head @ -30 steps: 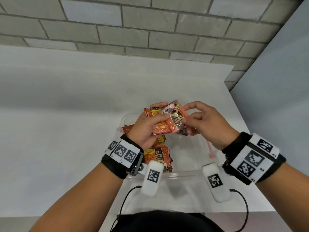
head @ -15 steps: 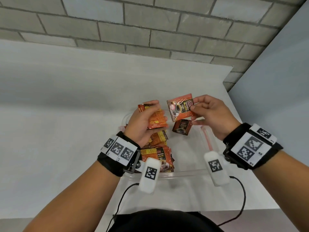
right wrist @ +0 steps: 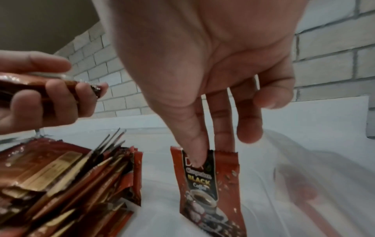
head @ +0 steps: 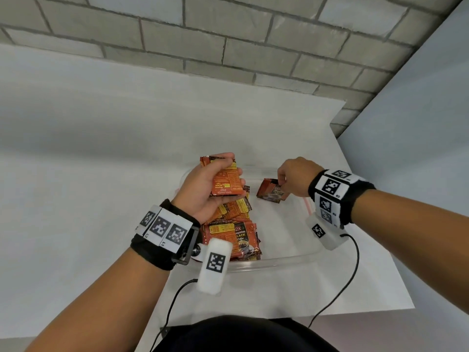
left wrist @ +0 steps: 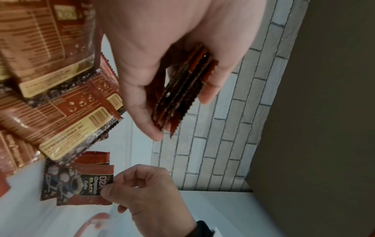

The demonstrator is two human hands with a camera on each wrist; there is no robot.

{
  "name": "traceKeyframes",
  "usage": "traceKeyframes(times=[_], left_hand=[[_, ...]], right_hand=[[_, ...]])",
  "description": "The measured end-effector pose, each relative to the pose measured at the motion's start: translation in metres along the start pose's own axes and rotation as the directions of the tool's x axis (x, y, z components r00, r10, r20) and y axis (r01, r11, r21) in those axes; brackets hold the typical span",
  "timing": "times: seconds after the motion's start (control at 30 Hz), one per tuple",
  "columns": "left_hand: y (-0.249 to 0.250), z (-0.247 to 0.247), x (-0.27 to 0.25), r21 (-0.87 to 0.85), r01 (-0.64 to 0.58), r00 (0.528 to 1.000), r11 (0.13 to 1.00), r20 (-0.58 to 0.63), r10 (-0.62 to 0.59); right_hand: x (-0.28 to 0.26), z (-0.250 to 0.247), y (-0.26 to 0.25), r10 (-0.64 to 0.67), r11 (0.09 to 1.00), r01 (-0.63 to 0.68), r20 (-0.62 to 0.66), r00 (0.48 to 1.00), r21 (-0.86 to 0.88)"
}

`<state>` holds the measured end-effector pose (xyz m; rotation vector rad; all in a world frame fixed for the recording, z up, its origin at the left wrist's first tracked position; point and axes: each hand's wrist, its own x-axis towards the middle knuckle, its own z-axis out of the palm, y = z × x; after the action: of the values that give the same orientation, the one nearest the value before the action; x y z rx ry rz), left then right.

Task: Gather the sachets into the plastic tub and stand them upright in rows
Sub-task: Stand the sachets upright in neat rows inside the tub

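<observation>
A clear plastic tub [head: 279,261] sits on the white table [head: 76,199] in front of me. Red-and-black coffee sachets [head: 233,224] fill its left side in a leaning row [right wrist: 71,184]. My left hand [head: 228,174] grips a small stack of sachets [head: 225,181] above that row, seen edge-on in the left wrist view [left wrist: 182,89]. Low in the tub's far right part, my right hand [head: 281,185] pinches the top of an upright sachet [right wrist: 207,176] between thumb and finger. A second sachet [left wrist: 95,158] stands right behind it.
The tub's near right part holds no sachets. A red clip [head: 307,204] sits on the tub's right rim. A grey brick wall [head: 228,47] runs behind the table, and a pale panel [head: 418,148] stands to the right. Cables [head: 350,275] trail from both wrist cameras.
My right hand took one sachet off the left hand's stack and lowered it into the tub beside the sachet standing there. The left hand drew left with the remaining stack.
</observation>
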<state>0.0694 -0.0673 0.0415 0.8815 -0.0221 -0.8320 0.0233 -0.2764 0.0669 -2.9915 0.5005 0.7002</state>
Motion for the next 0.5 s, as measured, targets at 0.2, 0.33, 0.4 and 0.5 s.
traceKeyframes(times=[0.2, 0.33, 0.4, 0.5], left_hand=[[0.001, -0.005, 0.001, 0.008, -0.002, 1.000, 1.000, -0.004, 0.002], [0.000, -0.006, 0.001, 0.009, 0.002, 1.000, 1.000, -0.003, -0.002], [0.001, -0.006, 0.001, 0.010, 0.006, 1.000, 1.000, -0.004, -0.006], [0.001, -0.007, 0.003, 0.016, 0.006, 1.000, 1.000, -0.005, -0.006]], right_hand=[[0.008, 0.005, -0.003, 0.006, 0.995, -0.006, -0.006, 1.000, -0.101], [0.009, 0.008, -0.007, -0.016, 0.976, 0.012, -0.017, 1.000, -0.216], [0.010, 0.008, -0.009, -0.032, 0.967, 0.024, -0.027, 0.999, -0.254], [0.013, 0.006, -0.012, -0.062, 0.959, 0.046, -0.049, 0.997, -0.281]])
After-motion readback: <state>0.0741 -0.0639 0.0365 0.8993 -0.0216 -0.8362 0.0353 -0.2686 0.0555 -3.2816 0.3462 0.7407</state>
